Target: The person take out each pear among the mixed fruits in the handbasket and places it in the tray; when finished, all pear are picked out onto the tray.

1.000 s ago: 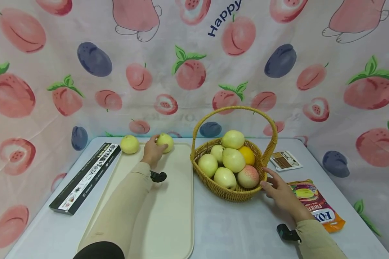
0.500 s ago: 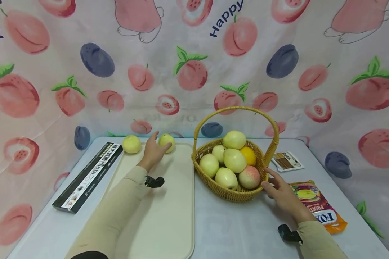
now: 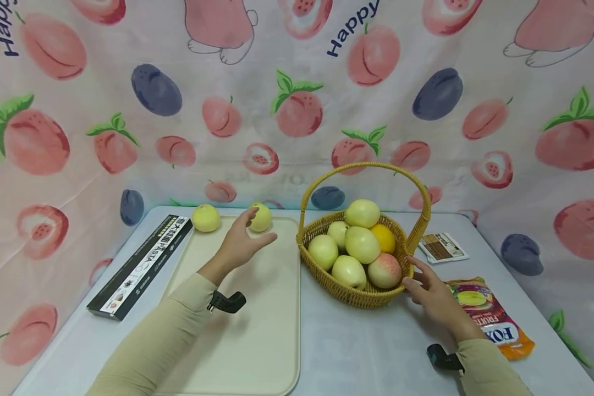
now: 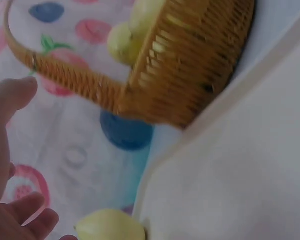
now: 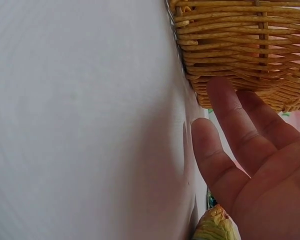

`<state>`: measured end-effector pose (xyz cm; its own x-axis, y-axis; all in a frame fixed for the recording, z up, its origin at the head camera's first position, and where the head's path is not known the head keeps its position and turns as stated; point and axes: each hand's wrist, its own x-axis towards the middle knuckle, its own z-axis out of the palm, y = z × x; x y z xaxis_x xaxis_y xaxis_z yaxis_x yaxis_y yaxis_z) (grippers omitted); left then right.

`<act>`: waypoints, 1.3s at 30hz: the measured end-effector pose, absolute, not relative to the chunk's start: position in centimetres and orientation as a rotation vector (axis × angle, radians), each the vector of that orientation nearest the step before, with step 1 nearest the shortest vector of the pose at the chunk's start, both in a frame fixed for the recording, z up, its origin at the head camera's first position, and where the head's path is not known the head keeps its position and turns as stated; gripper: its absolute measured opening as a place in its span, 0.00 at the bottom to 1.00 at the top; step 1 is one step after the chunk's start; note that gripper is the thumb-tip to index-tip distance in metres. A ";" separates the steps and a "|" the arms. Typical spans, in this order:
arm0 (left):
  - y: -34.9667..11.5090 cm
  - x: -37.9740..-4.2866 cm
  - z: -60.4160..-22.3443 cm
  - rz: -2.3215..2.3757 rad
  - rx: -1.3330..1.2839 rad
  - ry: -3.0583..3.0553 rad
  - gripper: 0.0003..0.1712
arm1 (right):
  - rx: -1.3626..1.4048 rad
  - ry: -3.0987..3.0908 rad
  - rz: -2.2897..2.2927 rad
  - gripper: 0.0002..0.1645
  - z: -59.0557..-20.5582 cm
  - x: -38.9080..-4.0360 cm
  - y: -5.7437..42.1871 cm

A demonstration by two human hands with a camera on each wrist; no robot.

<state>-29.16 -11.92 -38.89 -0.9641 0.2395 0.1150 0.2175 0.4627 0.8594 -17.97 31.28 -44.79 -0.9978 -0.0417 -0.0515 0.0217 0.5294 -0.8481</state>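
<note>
Head view, trainee: "Where is the wicker basket [image 3: 346,295], and how will it handle?"

Technician: "Location: upright on the table [image 3: 371,352], just right of the tray [image 3: 267,335]. Expected handling: fairly heavy with its load; stiff weave, slight give. Lift by the top of the arched handle [image 3: 363,165]; use the rim for steadying only. The loose fruit [image 3: 262,218] at the tray's far edge should be light, firm, smooth enough to slip and easily bruised (treat the peach [image 3: 385,270] as softest). Cup it around its widest part."

Trainee: "State of each hand?"

Technician: "Right hand [image 3: 433,294]: fingers loosely extended, tips against the basket's right side; no closed grip shows. Whether a fingertip hooks the rim, I cannot tell. Left hand [image 3: 237,245]: thumb and fingers spread well apart, holding nothing, over the tray near the loose fruit."

Trainee: "Counts, working outward?"

Technician: "Basket, one. Visible contents, seven: five pale green fruits [image 3: 362,245], one orange [image 3: 383,241], one peach (any underneath are hidden). Outside it: two pale green fruits, the second [image 3: 206,218] near the tray's far left corner. Tray, one. Pasta box [image 3: 141,267], one, left. Brown-and-white packet [image 3: 443,247] and orange-and-red bag [image 3: 495,316], one each, right."
</note>
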 end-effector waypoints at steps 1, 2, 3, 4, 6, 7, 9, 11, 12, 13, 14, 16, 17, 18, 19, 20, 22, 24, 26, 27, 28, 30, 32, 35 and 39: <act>-11.7 -28.6 -38.7 1.563 0.439 2.657 0.51 | -0.012 2.687 -1.489 0.41 -44.8 -17.9 31.3; -11.5 -28.0 -38.4 1.565 0.471 2.645 0.50 | -0.003 2.684 -1.484 0.41 -44.7 -17.9 31.2; -11.2 -27.5 -38.2 1.568 0.501 2.634 0.50 | 0.000 2.684 -1.481 0.41 -44.7 -17.8 31.2; -10.8 -27.0 -38.1 1.573 0.530 2.620 0.49 | 0.003 2.685 -1.477 0.41 -44.7 -17.8 31.2; -10.2 -26.1 -37.7 1.584 0.591 2.602 0.48 | 0.007 2.687 -1.468 0.41 -44.6 -17.8 31.1; -9.8 -25.8 -37.5 1.591 0.620 2.593 0.48 | 0.006 2.689 -1.467 0.41 -44.6 -17.8 31.1; -9.2 -25.1 -37.4 1.602 0.659 2.576 0.47 | 0.004 2.692 -1.466 0.42 -44.6 -17.8 31.1; -8.5 -24.6 -37.4 1.604 0.691 2.559 0.47 | 0.004 2.690 -1.468 0.42 -44.6 -17.7 31.1; -8.2 -24.4 -37.4 1.605 0.704 2.546 0.48 | 0.004 2.687 -1.470 0.42 -44.6 -17.7 31.1; -7.8 -24.3 -37.5 1.604 0.713 2.535 0.48 | 0.005 2.684 -1.472 0.42 -44.6 -17.7 31.1; -7.4 -24.1 -37.5 1.605 0.727 2.526 0.48 | 0.006 2.683 -1.471 0.42 -44.6 -17.7 31.1; -6.7 -23.8 -37.7 1.605 0.754 2.508 0.47 | 0.007 2.677 -1.474 0.42 -44.6 -17.7 31.1; -6.3 -23.7 -37.7 1.609 0.770 2.501 0.47 | 0.009 2.676 -1.475 0.42 -44.6 -17.7 31.1; -6.0 -23.7 -37.7 1.611 0.785 2.494 0.47 | 0.009 2.675 -1.475 0.42 -44.6 -17.7 31.1; -5.6 -23.6 -37.8 1.614 0.798 2.485 0.47 | 0.010 2.676 -1.475 0.43 -44.6 -17.7 31.0; -5.3 -23.6 -37.8 1.615 0.814 2.478 0.47 | 0.010 2.674 -1.476 0.43 -44.5 -17.7 31.0; -4.8 -23.5 -37.8 1.609 0.838 2.458 0.47 | 0.011 2.672 -1.473 0.43 -44.5 -17.7 31.0; -4.2 -23.5 -37.8 1.602 0.864 2.441 0.47 | 0.010 2.673 -1.471 0.43 -44.4 -17.8 31.0; -3.7 -23.5 -37.8 1.597 0.892 2.425 0.47 | 0.011 2.675 -1.470 0.43 -44.5 -17.7 31.0; -3.5 -23.5 -37.8 1.597 0.903 2.414 0.47 | 0.009 2.678 -1.472 0.43 -44.5 -17.7 31.0; -3.3 -23.5 -37.8 1.600 0.915 2.404 0.47 | 0.005 2.681 -1.475 0.43 -44.5 -17.7 31.0; -2.9 -23.6 -38.0 1.607 0.934 2.383 0.47 | -0.004 2.684 -1.484 0.42 -44.6 -17.7 31.0; -2.6 -23.6 -38.1 1.597 0.939 2.380 0.48 | -0.013 2.685 -1.490 0.42 -44.6 -17.7 31.0; -2.1 -23.7 -38.4 1.573 0.928 2.395 0.47 | -0.013 2.682 -1.493 0.42 -44.6 -17.8 31.0; -1.5 -23.6 -38.7 1.545 0.900 2.414 0.47 | -0.017 2.685 -1.494 0.42 -44.6 -17.8 31.0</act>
